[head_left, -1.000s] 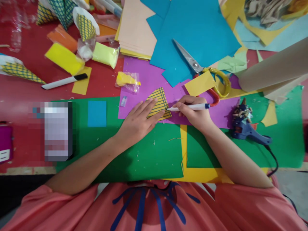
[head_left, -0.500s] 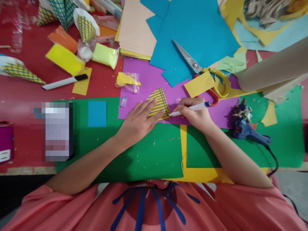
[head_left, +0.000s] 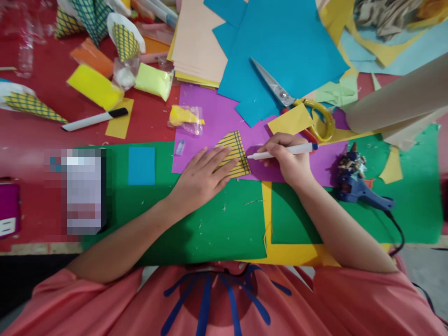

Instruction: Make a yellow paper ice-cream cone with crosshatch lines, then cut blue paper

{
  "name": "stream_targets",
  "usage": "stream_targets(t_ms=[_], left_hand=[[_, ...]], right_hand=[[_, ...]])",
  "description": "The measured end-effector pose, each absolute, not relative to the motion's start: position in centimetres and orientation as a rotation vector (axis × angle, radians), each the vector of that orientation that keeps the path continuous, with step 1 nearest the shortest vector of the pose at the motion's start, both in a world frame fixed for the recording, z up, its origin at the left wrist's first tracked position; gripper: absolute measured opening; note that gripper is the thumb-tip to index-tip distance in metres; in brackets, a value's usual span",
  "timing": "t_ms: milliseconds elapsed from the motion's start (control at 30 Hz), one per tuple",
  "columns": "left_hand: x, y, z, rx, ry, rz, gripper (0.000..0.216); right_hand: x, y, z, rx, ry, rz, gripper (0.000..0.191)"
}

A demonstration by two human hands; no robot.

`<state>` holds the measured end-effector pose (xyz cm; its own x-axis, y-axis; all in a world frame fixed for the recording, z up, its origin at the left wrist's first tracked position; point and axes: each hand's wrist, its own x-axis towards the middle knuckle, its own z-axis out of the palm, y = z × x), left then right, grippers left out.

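Note:
My left hand [head_left: 203, 179] lies flat with its fingers stretched over a yellow paper piece [head_left: 235, 151], covering its left part. Dark lines run across that piece, with a few crossing them along its right edge. In my right hand [head_left: 289, 158] a white marker [head_left: 297, 149] with a blue end is gripped like a pen. Its tip is at the right edge of the yellow piece; whether it touches I cannot tell. Beneath them lies a purple sheet [head_left: 213, 109], partly over a green sheet [head_left: 168, 233].
Scissors [head_left: 283, 95] lie beyond my right hand, partly under a yellow paper strip [head_left: 290, 124]. A blue glue gun [head_left: 364, 191] rests at the right, near a large paper roll [head_left: 399, 93]. Clay packs [head_left: 94, 86] and a black-capped marker [head_left: 94, 120] lie at the left.
The marker and my right hand have moved up and slightly right along the paper's edge. The yellow piece has shifted slightly, and more crossing lines show near its right edge.

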<state>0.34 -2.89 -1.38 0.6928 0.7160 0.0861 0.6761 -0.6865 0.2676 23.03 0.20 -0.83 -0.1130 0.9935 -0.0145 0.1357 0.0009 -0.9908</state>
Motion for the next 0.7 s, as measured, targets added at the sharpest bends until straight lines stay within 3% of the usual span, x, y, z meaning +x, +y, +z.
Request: stream_targets(t_ms=[233, 700], left_hand=[[0.79, -3.68, -1.11, 2.759, 0.881, 0.329, 0.041], [0.60, -3.58, -1.53, 2.747, 0.901, 0.324, 0.042]], right_hand=[[22.82, 0.21, -1.27, -1.253, -1.385, 1.141, 0.017], [22.75, 0.03, -1.42, -1.309, -1.489, 1.037, 0.019]])
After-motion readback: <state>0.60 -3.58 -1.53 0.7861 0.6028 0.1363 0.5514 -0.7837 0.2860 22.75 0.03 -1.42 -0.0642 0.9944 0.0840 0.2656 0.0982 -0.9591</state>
